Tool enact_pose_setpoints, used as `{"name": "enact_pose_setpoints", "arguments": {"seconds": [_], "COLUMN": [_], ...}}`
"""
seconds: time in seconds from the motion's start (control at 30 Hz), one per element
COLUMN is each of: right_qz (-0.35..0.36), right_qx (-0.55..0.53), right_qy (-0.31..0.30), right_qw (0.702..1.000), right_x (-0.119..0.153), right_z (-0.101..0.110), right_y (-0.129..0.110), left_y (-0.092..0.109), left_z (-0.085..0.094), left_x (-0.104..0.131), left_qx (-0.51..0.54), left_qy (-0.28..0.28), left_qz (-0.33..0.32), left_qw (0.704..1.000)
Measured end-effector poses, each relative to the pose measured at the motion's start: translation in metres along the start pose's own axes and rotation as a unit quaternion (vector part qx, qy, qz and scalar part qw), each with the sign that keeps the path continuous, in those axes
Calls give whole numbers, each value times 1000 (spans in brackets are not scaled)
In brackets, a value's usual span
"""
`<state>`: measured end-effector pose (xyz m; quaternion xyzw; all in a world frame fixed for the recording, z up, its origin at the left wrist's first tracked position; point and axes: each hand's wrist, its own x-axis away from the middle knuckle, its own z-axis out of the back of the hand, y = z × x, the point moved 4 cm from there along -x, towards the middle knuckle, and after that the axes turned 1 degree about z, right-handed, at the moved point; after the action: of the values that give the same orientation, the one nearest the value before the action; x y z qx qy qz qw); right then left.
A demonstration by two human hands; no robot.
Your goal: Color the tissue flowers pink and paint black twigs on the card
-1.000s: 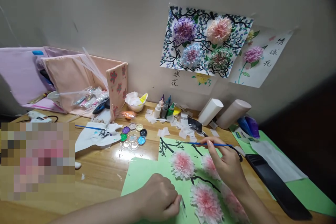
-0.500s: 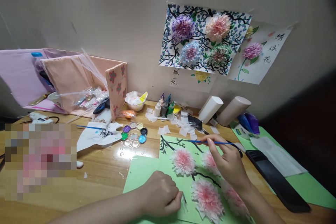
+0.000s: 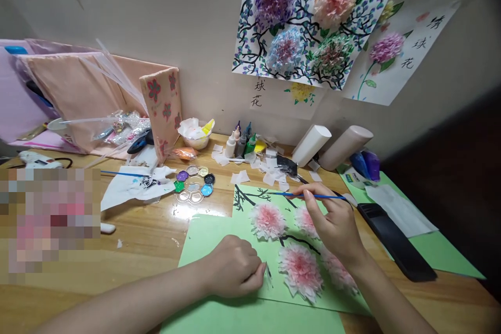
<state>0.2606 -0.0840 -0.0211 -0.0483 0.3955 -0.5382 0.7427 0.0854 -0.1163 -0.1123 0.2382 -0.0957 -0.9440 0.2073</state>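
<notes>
A thin blue paintbrush [image 3: 287, 194] is pinched in the fingers of my right hand [image 3: 336, 222]. Its tip points left, at the black branches painted near the top of the green sheet [image 3: 240, 207]. Fluffy pink-and-white paper flowers [image 3: 300, 266] are fixed on that sheet, some partly behind my right hand and wrist. My left hand [image 3: 235, 266] rests as a closed fist on the sheet's lower left, beside a few dark strokes. Nothing shows in its fingers. Left of the sheet is a flower-shaped paint palette [image 3: 193, 186] with several colours.
Paint bottles [image 3: 240, 141] and scattered white paper pieces [image 3: 239, 177] lie along the wall. A tissue [image 3: 135, 188] with dark smears holds another brush. A bowl [image 3: 195, 134], peach-coloured box [image 3: 78, 94], two rolls [image 3: 312, 146] and a long black tray [image 3: 395, 240] stand around. Finished flower art [image 3: 309, 21] hangs above.
The view has tilted down a little and shifted, so things sit higher in the picture. The brush tip has moved slightly along the upper branches. My left fist stays on the sheet.
</notes>
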Motion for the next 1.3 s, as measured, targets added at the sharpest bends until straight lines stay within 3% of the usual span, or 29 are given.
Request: {"name": "enact_pose_setpoints", "arguments": {"seconds": [1.3], "right_qz": [-14], "right_qx": [2], "right_qy": [17], "right_qw": [1000], "right_x": [-6], "right_z": [11], "right_y": [1], "left_y": [-2], "left_z": [-1], "left_x": [0], "left_qx": [9], "left_qy": [-22], "left_qz": [10], "left_qw": [1000]}}
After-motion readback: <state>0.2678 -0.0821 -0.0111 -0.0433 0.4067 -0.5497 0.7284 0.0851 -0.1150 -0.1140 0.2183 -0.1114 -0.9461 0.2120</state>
